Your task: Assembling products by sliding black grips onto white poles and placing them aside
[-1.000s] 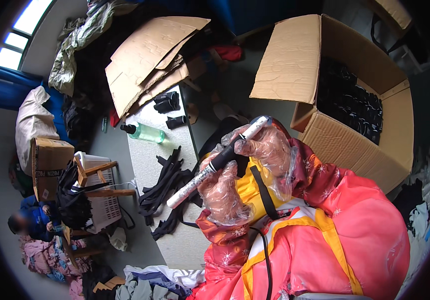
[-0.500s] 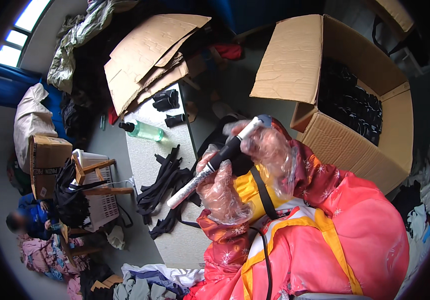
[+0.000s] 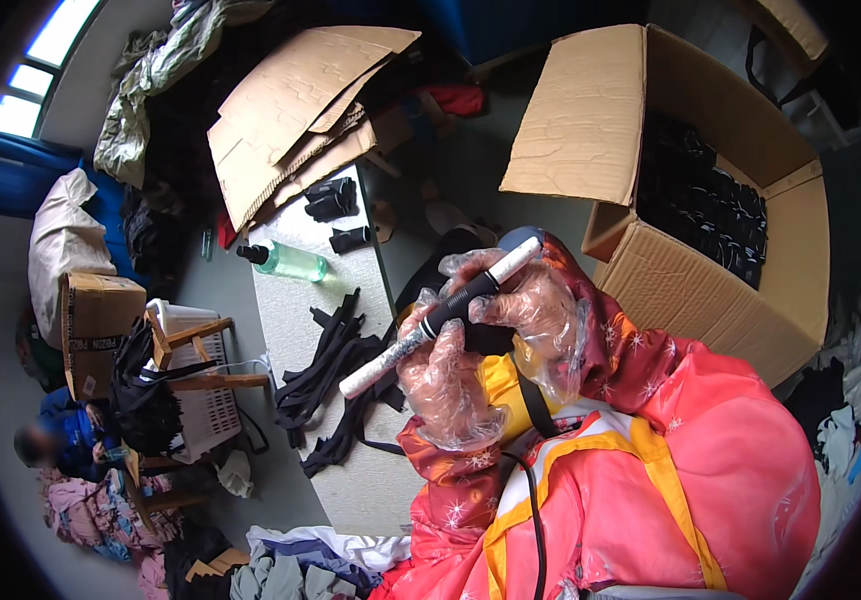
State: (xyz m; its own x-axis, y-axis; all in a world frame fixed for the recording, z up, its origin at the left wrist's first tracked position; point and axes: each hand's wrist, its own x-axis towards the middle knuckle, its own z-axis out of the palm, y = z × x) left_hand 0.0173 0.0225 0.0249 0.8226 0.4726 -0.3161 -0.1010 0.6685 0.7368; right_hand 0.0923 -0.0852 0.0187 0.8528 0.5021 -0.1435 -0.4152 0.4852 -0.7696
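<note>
In front of my body I hold a slim white rod (image 3: 375, 373) with speckled stretches, its middle wrapped in black fabric (image 3: 458, 303). My left hand (image 3: 442, 375), in a clear plastic glove, is closed round its lower left part. Gloved the same way, my right hand (image 3: 533, 303) closes on the rod towards the upper right end. Black fabric strips (image 3: 335, 365) lie in a tangle on the white table beside my left hand. Further back sit small black rolls (image 3: 332, 200).
The narrow white table (image 3: 350, 480) carries a green spray bottle (image 3: 290, 262) and flattened cardboard (image 3: 290, 95). An open carton (image 3: 720, 300) holding black packs stands at right. At left are a white basket (image 3: 205, 410), a wooden stool (image 3: 200, 382) and another person (image 3: 75, 425).
The rod has tipped slightly flatter, its upper end shifting right as my right hand turns. My left hand has barely moved.
</note>
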